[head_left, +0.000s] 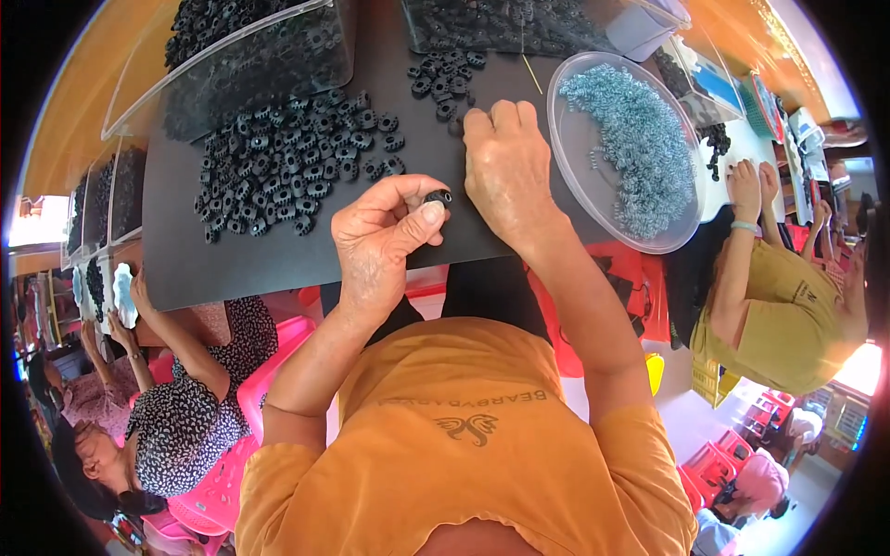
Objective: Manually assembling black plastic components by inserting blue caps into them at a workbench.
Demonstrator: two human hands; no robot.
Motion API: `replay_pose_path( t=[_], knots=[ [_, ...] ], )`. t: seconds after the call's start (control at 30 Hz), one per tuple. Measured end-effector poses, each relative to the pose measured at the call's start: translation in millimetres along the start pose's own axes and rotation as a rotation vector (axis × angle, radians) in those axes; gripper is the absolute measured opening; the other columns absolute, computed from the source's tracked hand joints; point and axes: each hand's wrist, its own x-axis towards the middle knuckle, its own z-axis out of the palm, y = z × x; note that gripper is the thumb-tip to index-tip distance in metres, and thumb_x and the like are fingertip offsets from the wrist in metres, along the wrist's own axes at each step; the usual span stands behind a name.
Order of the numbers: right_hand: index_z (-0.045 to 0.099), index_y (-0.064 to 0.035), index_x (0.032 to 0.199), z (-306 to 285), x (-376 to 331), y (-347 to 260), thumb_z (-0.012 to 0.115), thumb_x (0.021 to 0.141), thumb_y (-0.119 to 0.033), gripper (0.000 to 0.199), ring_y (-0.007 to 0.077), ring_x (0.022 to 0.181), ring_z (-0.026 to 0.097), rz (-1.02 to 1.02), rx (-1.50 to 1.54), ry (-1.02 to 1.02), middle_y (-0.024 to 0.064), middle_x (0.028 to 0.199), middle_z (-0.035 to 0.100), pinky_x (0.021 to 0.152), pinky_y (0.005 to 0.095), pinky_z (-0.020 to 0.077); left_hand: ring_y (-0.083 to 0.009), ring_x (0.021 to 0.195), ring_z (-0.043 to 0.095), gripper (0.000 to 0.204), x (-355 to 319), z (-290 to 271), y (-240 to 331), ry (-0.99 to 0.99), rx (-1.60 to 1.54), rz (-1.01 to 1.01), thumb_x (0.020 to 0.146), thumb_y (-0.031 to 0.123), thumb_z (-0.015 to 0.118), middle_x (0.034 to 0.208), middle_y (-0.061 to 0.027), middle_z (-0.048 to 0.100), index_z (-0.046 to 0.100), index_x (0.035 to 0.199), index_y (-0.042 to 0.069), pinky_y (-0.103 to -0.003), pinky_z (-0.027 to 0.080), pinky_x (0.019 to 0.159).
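Observation:
Between the thumb and fingers of my left hand (pixel 382 236) is a small black plastic part (pixel 438 197), with a round hole showing at its end. My right hand (pixel 508 171) is up and to the right of it, back upward and fingers curled closed. Whatever those fingers hold, if anything, is hidden beneath them. Just past its knuckles lies a small group of black plastic parts (pixel 443 82). A larger spread of similar black parts (pixel 278 167) covers the table to the left. On the right, a round clear tray (pixel 567 171) carries a heap of small bluish coil springs (pixel 640 153).
Clear bins of black parts stand at the back left (pixel 269 65) and back centre (pixel 501 28) of the dark table (pixel 250 269). A thin yellowish stick (pixel 531 74) lies near the tray. Other people work at both sides, beside pink chairs (pixel 222 482) on the left.

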Motion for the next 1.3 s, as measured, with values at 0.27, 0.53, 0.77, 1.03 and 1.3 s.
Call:
replay_pose_path(
  t=[0.27,0.53,0.77,1.03,1.3],
  knots=[
    [0.063,0.0007,0.094,-17.5,-20.0,2.6,0.06,0.081,-0.002,0.014,0.0217,0.071,0.053,0.141,0.513,-0.011,0.0097,0.078,0.057,0.063,0.0298,0.0441,-0.0068,0.066,0.056,0.018,0.5,-0.7,-1.2,0.01,-0.013,-0.009,0.083,0.008,0.067,0.082,-0.0041,0.063,0.063,0.096,-0.004,-0.02,0.05,0.06],
    [0.062,0.0015,0.097,-15.2,-29.5,-29.0,0.056,0.087,0.0,0.012,0.0084,0.07,0.052,0.528,1.168,0.098,0.0037,0.083,0.06,0.063,0.0222,0.0445,-0.01,0.073,0.06,0.017,7.6,14.2,3.9,0.043,-0.149,-0.022,0.084,0.003,0.064,0.088,-0.0051,0.064,0.062,0.099,-0.003,-0.022,0.05,0.07],
    [0.06,0.0001,0.092,-8.4,-35.2,-36.7,0.06,0.079,0.007,0.014,0.0215,0.075,0.054,0.422,0.969,0.295,0.0094,0.084,0.058,0.066,0.0299,0.0452,-0.0067,0.076,0.057,0.018,3.0,16.7,-0.5,0.069,-0.146,-0.026,0.083,0.0,0.064,0.086,-0.002,0.063,0.062,0.1,-0.003,-0.02,0.048,0.072],
    [0.061,-0.0016,0.09,-10.8,-36.7,-34.3,0.062,0.077,0.006,0.015,0.0232,0.076,0.054,0.276,0.794,0.401,0.009,0.082,0.059,0.066,0.0309,0.045,-0.0052,0.073,0.055,0.016,-0.4,17.9,-2.0,0.091,-0.167,0.004,0.081,-0.001,0.066,0.084,-0.0014,0.063,0.065,0.097,-0.003,-0.018,0.046,0.07],
    [0.059,-0.0003,0.089,-36.3,-35.9,-9.7,0.064,0.077,0.005,0.014,0.0131,0.068,0.056,0.342,1.1,-0.094,0.0072,0.078,0.056,0.06,0.0248,0.0453,-0.0068,0.072,0.057,0.017,-5.4,4.1,1.8,-0.03,-0.073,-0.007,0.081,0.003,0.068,0.081,-0.0042,0.064,0.065,0.096,-0.003,-0.018,0.046,0.066]
  ],
)
